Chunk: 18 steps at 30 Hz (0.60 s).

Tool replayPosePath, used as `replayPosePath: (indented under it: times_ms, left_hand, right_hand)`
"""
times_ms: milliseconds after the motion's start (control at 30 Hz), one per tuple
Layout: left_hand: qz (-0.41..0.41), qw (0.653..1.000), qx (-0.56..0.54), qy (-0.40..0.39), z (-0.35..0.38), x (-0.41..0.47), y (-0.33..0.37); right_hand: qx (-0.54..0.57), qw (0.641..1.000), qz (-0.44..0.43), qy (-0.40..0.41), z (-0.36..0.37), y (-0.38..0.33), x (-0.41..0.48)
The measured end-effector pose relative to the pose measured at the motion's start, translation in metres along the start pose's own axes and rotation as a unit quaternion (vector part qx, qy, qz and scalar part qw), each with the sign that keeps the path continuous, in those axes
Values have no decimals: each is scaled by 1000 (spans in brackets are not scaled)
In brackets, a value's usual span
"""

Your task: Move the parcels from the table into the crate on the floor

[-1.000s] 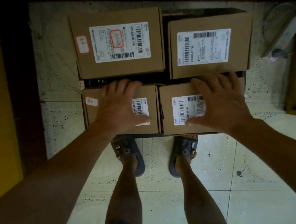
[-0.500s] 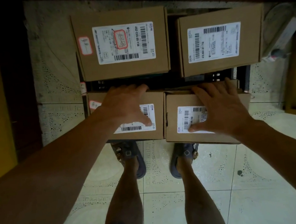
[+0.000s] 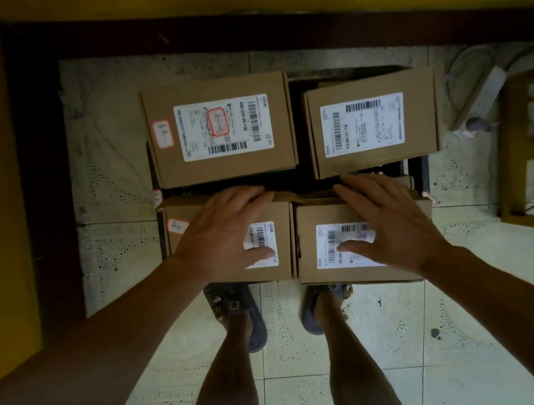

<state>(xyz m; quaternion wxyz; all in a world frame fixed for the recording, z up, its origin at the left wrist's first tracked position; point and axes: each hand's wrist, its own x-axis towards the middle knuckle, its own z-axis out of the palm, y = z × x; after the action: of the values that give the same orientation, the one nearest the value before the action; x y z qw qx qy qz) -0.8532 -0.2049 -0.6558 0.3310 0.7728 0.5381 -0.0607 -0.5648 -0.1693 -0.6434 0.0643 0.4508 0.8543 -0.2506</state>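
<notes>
Several brown cardboard parcels with white labels sit in a dark crate (image 3: 419, 176) on the floor. Two lie at the far side: the far left parcel (image 3: 223, 160) and the far right parcel (image 3: 378, 154). My left hand (image 3: 225, 233) rests flat with spread fingers on the near left parcel (image 3: 283, 252). My right hand (image 3: 390, 222) lies flat on the near right parcel (image 3: 311, 251), thumb over its label. Neither hand curls round a box. Most of the crate is hidden under the parcels.
My two sandalled feet (image 3: 237, 314) stand on the pale tiled floor just in front of the crate. A dark wooden edge (image 3: 47, 200) borders the left and far sides. A wooden frame (image 3: 513, 165) with a power strip (image 3: 482, 97) and cables stands at the right.
The view has pulled back and the boxes look farther below. Both hands stay flat on the two near parcels, and the near right parcel has settled lower and more level.
</notes>
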Motion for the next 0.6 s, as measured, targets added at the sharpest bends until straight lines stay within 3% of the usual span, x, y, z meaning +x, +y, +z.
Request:
replayPosePath:
  times_ms: [100, 167, 267, 367, 467, 600]
  left_hand:
    - [34, 987, -23, 155, -26, 14, 5]
    - [-18, 977, -23, 211, -51, 45, -6]
    - [-118, 984, 25, 133, -87, 93, -35]
    - [-150, 986, 53, 50, -94, 115, -53]
    - [-123, 988, 81, 43, -88, 124, -49]
    - [-145, 987, 15, -68, -92, 136, -40]
  right_hand:
    - [18, 992, -35, 121, -13, 8, 21]
    - [5, 988, -8, 156, -27, 22, 50]
    - [-20, 993, 76, 92, -47, 55, 91]
    - [-65, 992, 104, -14, -51, 80, 112]
    - [-101, 989, 111, -10, -47, 90, 118]
    - [-119, 986, 110, -26, -49, 93, 134]
